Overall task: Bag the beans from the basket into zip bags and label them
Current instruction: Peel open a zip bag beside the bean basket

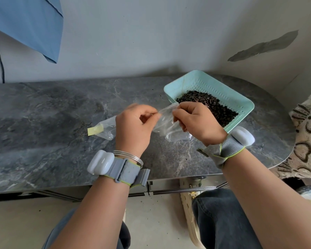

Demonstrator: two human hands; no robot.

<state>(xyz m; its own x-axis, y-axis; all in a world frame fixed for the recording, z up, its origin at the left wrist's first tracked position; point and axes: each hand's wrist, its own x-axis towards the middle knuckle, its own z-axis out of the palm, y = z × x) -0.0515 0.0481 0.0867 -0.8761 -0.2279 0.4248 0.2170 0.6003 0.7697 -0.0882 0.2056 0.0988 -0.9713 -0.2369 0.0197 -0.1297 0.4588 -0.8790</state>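
Hands meet over the middle of the table, both pinched on one clear bag. The left hand is curled, thumb and forefinger pressed together on the bag's upper edge, the other fingers folded loosely into the palm. The right hand grips the same edge from the other side, thumb and fingers closed on the plastic, knuckles up. Between them the bag hangs slack and crumpled, lifted off the surface at the top; whether its lower corner touches the table cannot be told. It looks empty, and whether its mouth is open cannot be told.

Just behind the right hand sits the basket, pale green with slotted walls, on the right part of the table near the wall. Dark beans cover its floor, heaped toward the near side; the hand hides part of them.

Left of the left hand a second bag lies flat on the table, partly hidden by that hand. A yellow label sits at its far left end, sticking out past the plastic onto the stone.

Each wrist wears a grey band carrying a white pod, and the left wrist also has thin metal bangles.
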